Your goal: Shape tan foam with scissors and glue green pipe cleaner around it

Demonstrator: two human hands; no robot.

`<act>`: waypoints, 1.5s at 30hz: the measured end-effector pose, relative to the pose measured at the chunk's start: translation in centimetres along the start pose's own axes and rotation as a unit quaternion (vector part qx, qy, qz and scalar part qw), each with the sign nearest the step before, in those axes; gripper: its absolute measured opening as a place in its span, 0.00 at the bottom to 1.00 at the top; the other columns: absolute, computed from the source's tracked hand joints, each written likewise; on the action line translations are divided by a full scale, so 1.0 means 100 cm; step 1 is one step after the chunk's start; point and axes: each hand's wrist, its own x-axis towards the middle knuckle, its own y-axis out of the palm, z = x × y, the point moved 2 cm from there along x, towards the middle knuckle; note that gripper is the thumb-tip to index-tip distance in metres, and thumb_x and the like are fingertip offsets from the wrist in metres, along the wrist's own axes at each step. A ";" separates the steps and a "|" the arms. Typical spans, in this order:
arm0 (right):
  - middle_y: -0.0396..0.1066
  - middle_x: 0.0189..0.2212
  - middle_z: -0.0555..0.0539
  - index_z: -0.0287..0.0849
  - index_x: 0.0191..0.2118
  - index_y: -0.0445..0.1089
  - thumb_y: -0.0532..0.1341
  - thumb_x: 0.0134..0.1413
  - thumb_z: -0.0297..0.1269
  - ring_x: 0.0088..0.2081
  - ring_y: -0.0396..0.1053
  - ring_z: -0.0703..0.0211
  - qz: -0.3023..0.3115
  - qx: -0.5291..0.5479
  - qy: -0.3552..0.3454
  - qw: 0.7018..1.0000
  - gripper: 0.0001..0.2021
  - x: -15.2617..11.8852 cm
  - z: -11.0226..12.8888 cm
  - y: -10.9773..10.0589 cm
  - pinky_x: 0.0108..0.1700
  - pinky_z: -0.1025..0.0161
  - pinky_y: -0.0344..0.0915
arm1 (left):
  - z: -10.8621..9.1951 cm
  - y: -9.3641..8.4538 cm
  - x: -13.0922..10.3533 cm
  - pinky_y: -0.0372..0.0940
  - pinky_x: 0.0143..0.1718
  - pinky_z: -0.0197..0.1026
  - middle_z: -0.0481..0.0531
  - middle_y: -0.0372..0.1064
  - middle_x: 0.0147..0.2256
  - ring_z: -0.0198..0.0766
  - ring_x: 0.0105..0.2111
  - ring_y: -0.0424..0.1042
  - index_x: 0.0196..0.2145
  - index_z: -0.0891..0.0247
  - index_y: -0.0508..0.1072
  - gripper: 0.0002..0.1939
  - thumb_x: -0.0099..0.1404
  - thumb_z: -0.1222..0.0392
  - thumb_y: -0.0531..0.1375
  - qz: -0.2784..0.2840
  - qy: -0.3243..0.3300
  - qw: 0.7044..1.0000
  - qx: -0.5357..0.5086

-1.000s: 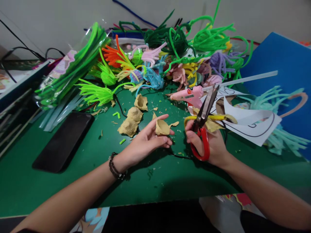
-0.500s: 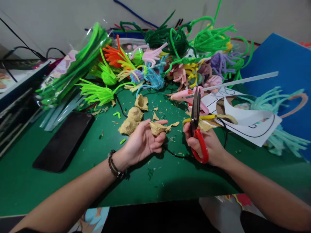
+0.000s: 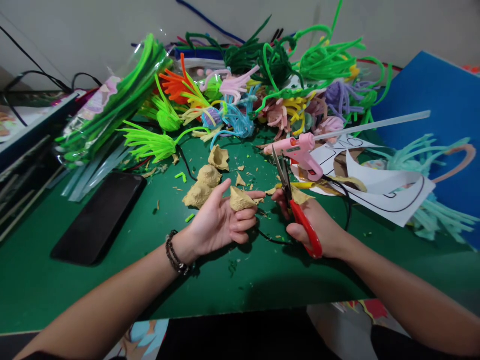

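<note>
In the head view, my left hand is palm up, with a cone-shaped piece of tan egg carton resting against its curled fingers. Its thumb points up and its index finger stretches out behind the cone. My right hand holds red-handled scissors by the handles, blades slanting up and left and slightly parted. A tan scrap shows behind the scissors at the right hand. Just beyond my left thumb lie two joined egg-carton cups and a hollow cup.
A pink glue gun lies behind my right hand, near cut white paper and a yellow stick. Bundled pipe cleaners crowd the back. At left lie a phone and clear glue sticks. Small scraps dot the green table.
The scissors have tilted left and their tips have come closer to my left hand. The egg-carton piece has turned; the strip that stuck out to its right no longer shows on it.
</note>
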 end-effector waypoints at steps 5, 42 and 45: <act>0.60 0.24 0.47 0.40 0.32 0.61 0.40 0.44 0.69 0.25 0.60 0.58 -0.005 -0.027 0.005 1.000 0.33 -0.001 -0.002 0.001 0.27 0.57 0.61 | 0.001 -0.002 0.003 0.54 0.16 0.27 0.46 0.55 0.21 0.25 0.16 0.52 0.39 0.67 0.67 0.21 0.65 0.49 0.42 -0.007 0.053 0.998 0.016; 0.59 0.18 0.51 0.42 0.24 0.57 0.47 0.44 0.64 0.19 0.51 0.65 -0.034 -0.189 -0.119 0.974 0.26 -0.001 0.010 0.002 0.23 0.66 0.50 | 0.006 -0.002 0.000 0.47 0.20 0.34 0.41 0.50 0.20 0.27 0.17 0.47 0.34 0.62 0.60 0.17 0.60 0.43 0.52 -0.020 0.335 0.879 0.340; 0.59 0.18 0.51 0.42 0.24 0.57 0.47 0.45 0.64 0.19 0.50 0.65 -0.036 -0.197 -0.123 0.972 0.26 -0.001 0.010 0.001 0.23 0.66 0.49 | 0.007 -0.003 0.000 0.50 0.22 0.34 0.41 0.51 0.20 0.27 0.18 0.49 0.34 0.62 0.61 0.17 0.60 0.44 0.52 -0.031 0.328 0.881 0.338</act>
